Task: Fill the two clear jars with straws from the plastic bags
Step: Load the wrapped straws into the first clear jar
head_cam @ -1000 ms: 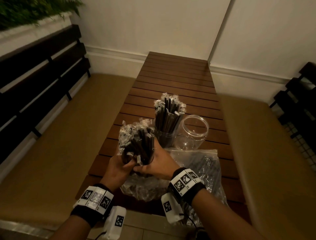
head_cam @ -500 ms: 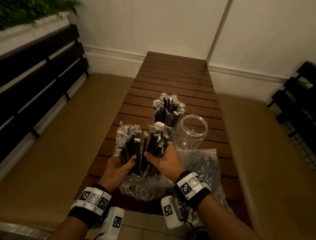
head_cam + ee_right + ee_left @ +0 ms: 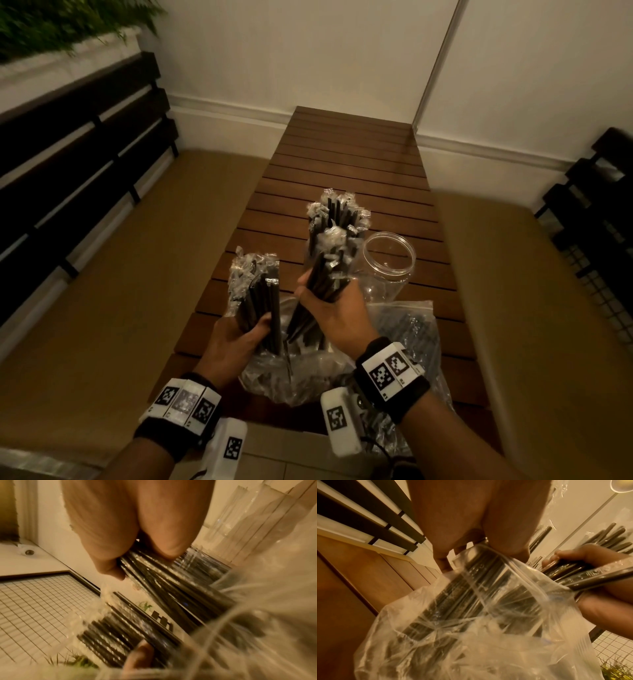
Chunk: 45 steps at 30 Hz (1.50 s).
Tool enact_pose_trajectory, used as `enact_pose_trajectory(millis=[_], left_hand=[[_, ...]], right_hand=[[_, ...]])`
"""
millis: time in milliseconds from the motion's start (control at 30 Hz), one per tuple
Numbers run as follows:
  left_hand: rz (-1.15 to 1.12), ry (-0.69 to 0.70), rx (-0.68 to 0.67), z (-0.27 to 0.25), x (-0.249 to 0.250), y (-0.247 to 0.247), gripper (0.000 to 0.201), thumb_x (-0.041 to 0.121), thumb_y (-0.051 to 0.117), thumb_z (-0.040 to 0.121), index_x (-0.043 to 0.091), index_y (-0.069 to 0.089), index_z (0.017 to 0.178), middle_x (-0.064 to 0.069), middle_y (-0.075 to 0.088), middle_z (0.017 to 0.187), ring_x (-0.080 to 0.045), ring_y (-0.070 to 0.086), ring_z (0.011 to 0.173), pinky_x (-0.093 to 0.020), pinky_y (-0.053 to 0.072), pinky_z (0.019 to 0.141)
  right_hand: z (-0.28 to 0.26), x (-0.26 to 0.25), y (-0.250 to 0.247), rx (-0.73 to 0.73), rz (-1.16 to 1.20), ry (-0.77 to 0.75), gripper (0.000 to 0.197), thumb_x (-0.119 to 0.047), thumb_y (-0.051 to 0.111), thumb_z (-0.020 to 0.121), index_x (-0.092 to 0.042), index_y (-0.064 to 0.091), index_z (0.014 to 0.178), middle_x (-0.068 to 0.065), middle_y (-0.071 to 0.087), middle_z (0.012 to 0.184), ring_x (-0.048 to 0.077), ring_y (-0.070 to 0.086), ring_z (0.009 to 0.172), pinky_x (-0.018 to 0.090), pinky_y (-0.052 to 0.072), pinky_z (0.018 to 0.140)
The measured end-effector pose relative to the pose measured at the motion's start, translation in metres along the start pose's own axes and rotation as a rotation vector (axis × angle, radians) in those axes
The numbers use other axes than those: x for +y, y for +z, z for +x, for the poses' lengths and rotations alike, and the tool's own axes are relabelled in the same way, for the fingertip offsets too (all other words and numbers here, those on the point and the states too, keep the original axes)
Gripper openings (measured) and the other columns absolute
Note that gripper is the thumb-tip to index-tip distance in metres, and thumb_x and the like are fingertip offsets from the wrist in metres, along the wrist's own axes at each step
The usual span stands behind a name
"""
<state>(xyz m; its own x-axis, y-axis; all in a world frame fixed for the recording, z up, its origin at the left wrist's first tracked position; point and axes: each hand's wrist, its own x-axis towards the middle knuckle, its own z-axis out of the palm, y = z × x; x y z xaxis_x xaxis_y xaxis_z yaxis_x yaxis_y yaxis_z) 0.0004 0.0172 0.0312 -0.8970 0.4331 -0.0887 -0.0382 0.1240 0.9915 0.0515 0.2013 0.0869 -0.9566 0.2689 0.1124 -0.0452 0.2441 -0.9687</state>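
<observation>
- While both fists are full, my left hand (image 3: 236, 342) wraps its fingers round a bunch of straws (image 3: 255, 294), held almost upright, the crinkled wrapper tips above my knuckles and the lower ends down in the bag (image 3: 291, 380) under my wrists.
- Just right of that, my right hand (image 3: 330, 308) clamps a second bunch (image 3: 325, 274), thumb across the front; this one leans up and away to the right.
- Beyond my right knuckles stands the full jar (image 3: 337, 219), its straws upright and packed tight, so I judge it needs no more.
- Right of my right fingertips and a little farther off is the empty jar (image 3: 388, 263), mouth tipped toward me. My right hand is the nearer one, and its bunch already points roughly that way; the long axis wants swinging to the jar's mouth so the ends go in first.
- The straws are thin, dark, each in a clear sleeve, slippery I'd guess, so a loose grip could fan them out.
- A second bag (image 3: 411, 329) of straws lies flat by my right wrist.
</observation>
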Motion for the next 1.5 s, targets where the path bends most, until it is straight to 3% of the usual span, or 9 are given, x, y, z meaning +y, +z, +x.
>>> enact_pose_trajectory(millis=[100,200,367,700,800,900,1067,1433,1500], left_hand=[[-0.024,-0.020,0.024,0.001,-0.001,0.000,0.038,0.059,0.068,0.069,0.030,0.079,0.091,-0.004,0.079,0.093,-0.020,0.074,0.093,-0.054,0.058,0.086],[-0.048,-0.021,0.029,0.000,0.001,0.002,0.028,0.052,0.074,0.075,0.029,0.080,0.091,-0.004,0.079,0.094,-0.018,0.074,0.095,-0.052,0.057,0.088],[-0.036,-0.036,0.050,0.003,-0.003,0.002,0.014,0.026,0.066,0.091,0.027,0.079,0.095,-0.004,0.078,0.098,-0.018,0.073,0.099,-0.055,0.055,0.091],[-0.079,-0.065,0.070,0.001,0.000,0.005,0.017,0.016,0.063,0.093,0.024,0.078,0.092,-0.003,0.079,0.096,-0.012,0.073,0.094,-0.038,0.059,0.086],[-0.090,-0.056,0.058,0.001,-0.001,0.004,0.016,0.016,0.062,0.093,0.023,0.077,0.095,0.000,0.078,0.096,-0.009,0.073,0.095,-0.023,0.059,0.077],[-0.082,-0.052,0.053,0.001,-0.002,0.003,0.016,0.019,0.062,0.093,0.023,0.076,0.099,0.003,0.078,0.098,-0.007,0.072,0.096,-0.021,0.059,0.078],[-0.087,-0.036,0.013,0.000,-0.002,0.004,0.021,0.021,0.059,0.094,0.024,0.072,0.109,0.015,0.076,0.101,0.002,0.070,0.098,-0.012,0.056,0.074],[-0.107,-0.043,0.016,0.000,-0.004,0.001,0.019,0.045,0.069,0.082,0.033,0.078,0.095,0.006,0.077,0.102,-0.005,0.070,0.101,-0.032,0.057,0.088],[-0.098,-0.038,0.019,0.000,-0.004,0.001,0.020,0.038,0.066,0.085,0.029,0.077,0.099,0.003,0.077,0.103,-0.008,0.070,0.102,-0.031,0.058,0.088]], right_hand=[[0.008,-0.025,-0.011,0.098,0.057,-0.021,0.010,-0.010,0.070,0.090,-0.013,0.069,0.080,0.003,0.071,0.084,0.015,0.070,0.086,0.030,0.056,0.081],[0.019,-0.051,-0.027,0.196,0.132,-0.010,0.010,-0.009,0.072,0.087,-0.015,0.067,0.079,-0.009,0.069,0.077,-0.001,0.068,0.080,0.016,0.052,0.073],[0.028,-0.081,-0.051,0.298,0.180,-0.136,0.011,-0.012,0.069,0.084,-0.020,0.063,0.079,0.003,0.067,0.086,0.024,0.071,0.092,0.041,0.058,0.087],[0.061,-0.139,-0.084,0.506,0.244,-0.457,0.016,-0.004,0.061,0.091,-0.016,0.061,0.081,-0.004,0.067,0.068,0.022,0.073,0.071,0.037,0.061,0.075],[0.072,-0.154,-0.090,0.553,0.213,-0.525,0.013,-0.013,0.067,0.092,-0.013,0.059,0.083,-0.001,0.063,0.064,0.021,0.067,0.055,0.038,0.059,0.060],[0.083,-0.164,-0.090,0.590,0.165,-0.559,0.020,-0.017,0.071,0.090,-0.014,0.056,0.077,0.001,0.058,0.060,0.016,0.059,0.043,0.035,0.053,0.049],[0.107,-0.162,-0.082,0.660,0.181,-0.514,0.020,-0.015,0.072,0.089,-0.006,0.055,0.081,0.004,0.059,0.063,0.019,0.056,0.041,0.033,0.052,0.045],[0.126,-0.072,-0.039,0.487,-0.084,-0.147,0.020,-0.032,0.071,0.087,-0.020,0.056,0.083,0.010,0.069,0.078,0.025,0.070,0.068,0.033,0.056,0.059],[0.120,-0.054,-0.034,0.433,-0.096,-0.117,0.021,-0.036,0.069,0.088,-0.019,0.057,0.085,0.010,0.070,0.080,0.021,0.070,0.073,0.028,0.056,0.064]])
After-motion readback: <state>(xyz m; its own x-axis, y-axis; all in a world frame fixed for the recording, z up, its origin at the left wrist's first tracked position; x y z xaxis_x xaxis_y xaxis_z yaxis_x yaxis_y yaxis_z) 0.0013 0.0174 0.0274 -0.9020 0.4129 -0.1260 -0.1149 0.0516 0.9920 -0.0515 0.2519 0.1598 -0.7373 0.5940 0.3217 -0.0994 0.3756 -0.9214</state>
